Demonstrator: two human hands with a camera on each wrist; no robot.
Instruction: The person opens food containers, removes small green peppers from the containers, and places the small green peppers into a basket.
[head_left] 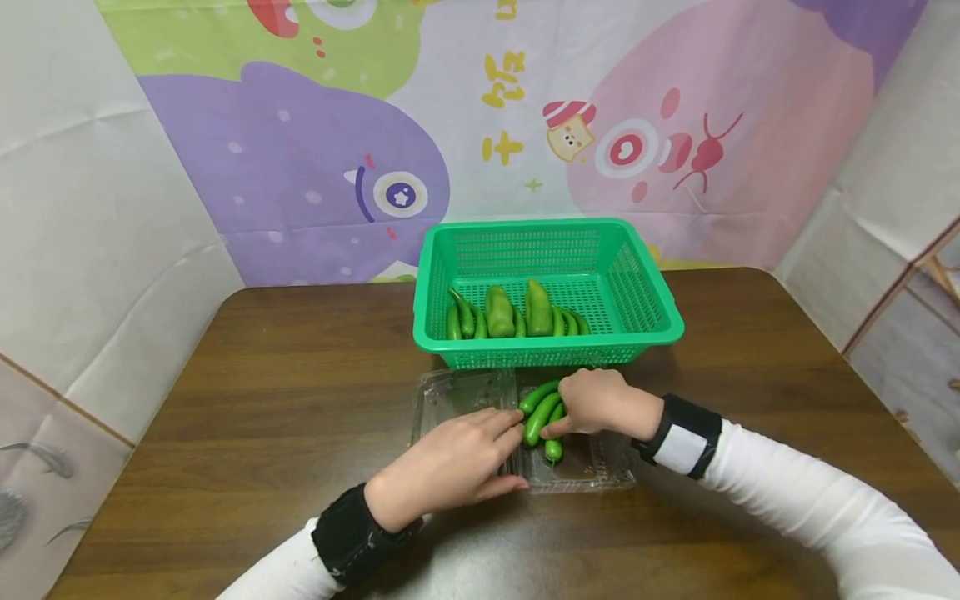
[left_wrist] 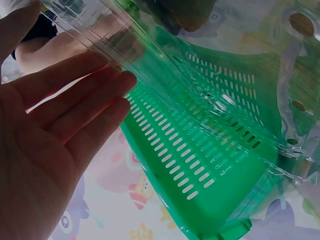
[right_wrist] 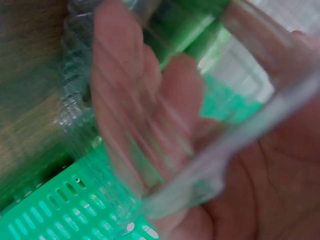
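Note:
An opened clear plastic clamshell box [head_left: 592, 482] lies on the table, its other half [head_left: 459, 396] to the left. Several slim green peppers [head_left: 542, 417] lie in the right half. Over their far right ends, my right hand [head_left: 600, 402] holds a green pepper between curled fingers and thumb. Seen through clear plastic in the right wrist view are the fingers [right_wrist: 117, 75], blurred. My left hand [head_left: 457, 458] rests across the box's middle fold with nearly straight fingers, the fingertips right at the pepper tips. The left wrist view shows its palm [left_wrist: 35, 155] beside the clear plastic.
Behind the box stands a green perforated basket [head_left: 660, 321]. Along its near side are two thick green peppers [head_left: 499, 312] and several slim ones [head_left: 465, 317]. A cartoon-printed cloth [head_left: 315, 167] hangs behind the brown wooden table [head_left: 262, 375].

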